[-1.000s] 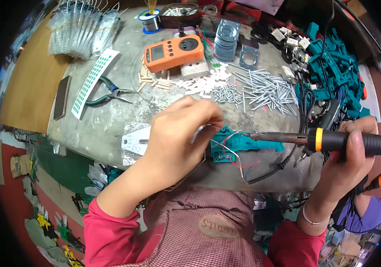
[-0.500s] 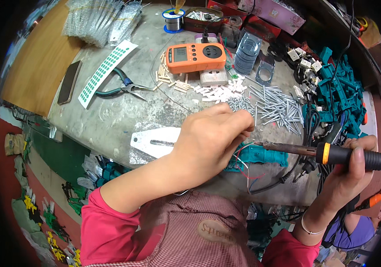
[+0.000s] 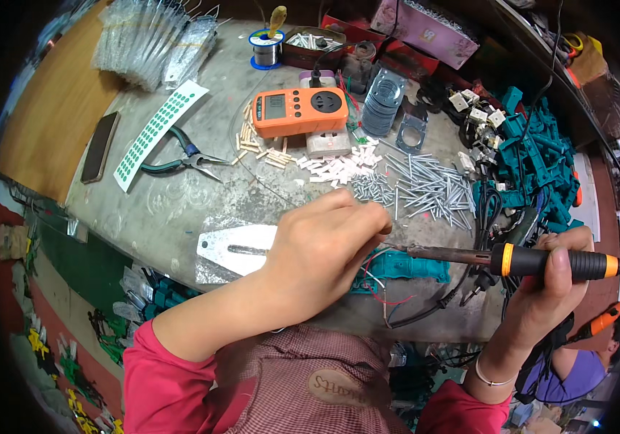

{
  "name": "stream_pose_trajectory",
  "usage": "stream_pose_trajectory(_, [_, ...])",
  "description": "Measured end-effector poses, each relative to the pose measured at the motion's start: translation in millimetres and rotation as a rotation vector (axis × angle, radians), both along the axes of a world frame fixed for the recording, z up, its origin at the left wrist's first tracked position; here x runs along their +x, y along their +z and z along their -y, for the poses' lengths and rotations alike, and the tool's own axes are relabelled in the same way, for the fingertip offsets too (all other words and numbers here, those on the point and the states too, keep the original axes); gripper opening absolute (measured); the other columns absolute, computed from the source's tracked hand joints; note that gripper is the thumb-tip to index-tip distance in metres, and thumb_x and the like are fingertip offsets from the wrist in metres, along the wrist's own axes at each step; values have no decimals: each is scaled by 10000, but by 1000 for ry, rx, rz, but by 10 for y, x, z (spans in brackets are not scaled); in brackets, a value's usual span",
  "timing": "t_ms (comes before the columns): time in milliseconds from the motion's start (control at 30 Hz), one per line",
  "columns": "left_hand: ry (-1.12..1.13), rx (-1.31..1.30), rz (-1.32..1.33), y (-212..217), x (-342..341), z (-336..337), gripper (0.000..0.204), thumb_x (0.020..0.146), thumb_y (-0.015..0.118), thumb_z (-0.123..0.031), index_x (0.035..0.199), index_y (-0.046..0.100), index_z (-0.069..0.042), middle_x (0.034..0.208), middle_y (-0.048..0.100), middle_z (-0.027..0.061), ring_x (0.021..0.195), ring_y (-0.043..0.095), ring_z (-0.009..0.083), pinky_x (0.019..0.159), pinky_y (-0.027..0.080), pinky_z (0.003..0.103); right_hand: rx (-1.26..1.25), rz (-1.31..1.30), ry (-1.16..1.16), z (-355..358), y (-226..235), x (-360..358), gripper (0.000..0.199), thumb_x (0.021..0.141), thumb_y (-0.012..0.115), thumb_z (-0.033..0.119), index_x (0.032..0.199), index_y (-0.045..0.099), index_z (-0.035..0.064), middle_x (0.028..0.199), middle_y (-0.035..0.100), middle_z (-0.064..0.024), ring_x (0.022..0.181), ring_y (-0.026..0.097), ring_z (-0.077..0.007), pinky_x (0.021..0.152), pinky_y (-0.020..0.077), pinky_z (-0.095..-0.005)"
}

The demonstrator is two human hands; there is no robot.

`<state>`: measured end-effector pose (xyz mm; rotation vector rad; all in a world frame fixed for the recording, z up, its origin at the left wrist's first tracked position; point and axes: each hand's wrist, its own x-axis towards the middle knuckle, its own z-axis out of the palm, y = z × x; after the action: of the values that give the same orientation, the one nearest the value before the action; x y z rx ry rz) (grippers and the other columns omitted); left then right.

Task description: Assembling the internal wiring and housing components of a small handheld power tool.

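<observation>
My right hand (image 3: 552, 278) is closed around the black and orange handle of a soldering iron (image 3: 516, 259). The iron lies nearly level, its tip pointing left, just below the fingertips of my left hand (image 3: 331, 246). That left hand is closed in a pinch; whatever is between its fingers is hidden. Beneath the iron's tip sits a teal plastic housing (image 3: 415, 267), partly covered by my left hand. Thin red and white wires (image 3: 378, 289) come out beside it, and a black cable (image 3: 433, 312) runs off to its right. A white tapered plate (image 3: 234, 249) lies left of my left hand.
Beyond my hands lie metal pins (image 3: 433, 188), screws (image 3: 373, 189) and white ceramic pieces (image 3: 342, 168). An orange meter (image 3: 300, 112), solder spool (image 3: 266, 50) and pliers (image 3: 183, 158) sit farther back. Teal housings (image 3: 541, 152) are heaped at right; a phone (image 3: 100, 147) lies left.
The whole scene has shifted slightly left and down in the picture. My hands and the soldering iron keep nearly the same places relative to the teal housing.
</observation>
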<state>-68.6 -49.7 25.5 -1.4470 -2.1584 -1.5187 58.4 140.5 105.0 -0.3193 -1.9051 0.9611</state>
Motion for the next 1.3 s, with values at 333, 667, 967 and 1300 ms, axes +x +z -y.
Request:
stream_pose_trajectory(333, [-1, -16, -23, -30, 9, -30, 239, 718, 744, 52, 896, 618, -45, 798, 651, 85, 732, 624, 277, 635, 500, 366, -1, -9, -45, 11, 3, 1, 401, 834, 655, 384, 802, 501, 15, 693, 443, -20, 489, 358, -49, 477, 263, -211])
stream_pose_trajectory(667, [47, -6, -38, 36, -57, 112, 284, 685, 739, 106, 921, 652, -26, 853, 680, 83, 778, 632, 262, 665, 509, 352, -15, -6, -72, -36, -14, -24, 406, 839, 633, 398, 787, 492, 20, 697, 441, -28, 475, 336, -42, 471, 252, -202])
stream_pose_trajectory(967, [432, -171, -62, -285, -428, 585, 211, 702, 702, 78, 857, 620, -41, 790, 646, 99, 763, 633, 296, 649, 498, 373, -209, -163, -17, -322, 37, -91, 249, 918, 589, 260, 854, 515, 31, 709, 469, -12, 459, 358, -21, 427, 261, -172])
stream_pose_trajectory(1300, [482, -135, -49, -560, -467, 587, 164, 740, 665, 71, 856, 627, -38, 825, 642, 109, 772, 607, 322, 672, 489, 404, 504, 72, 281, -271, -513, -1803, 270, 844, 728, 92, 1097, 641, 57, 996, 679, -143, 864, 687, -289, 745, 531, -345])
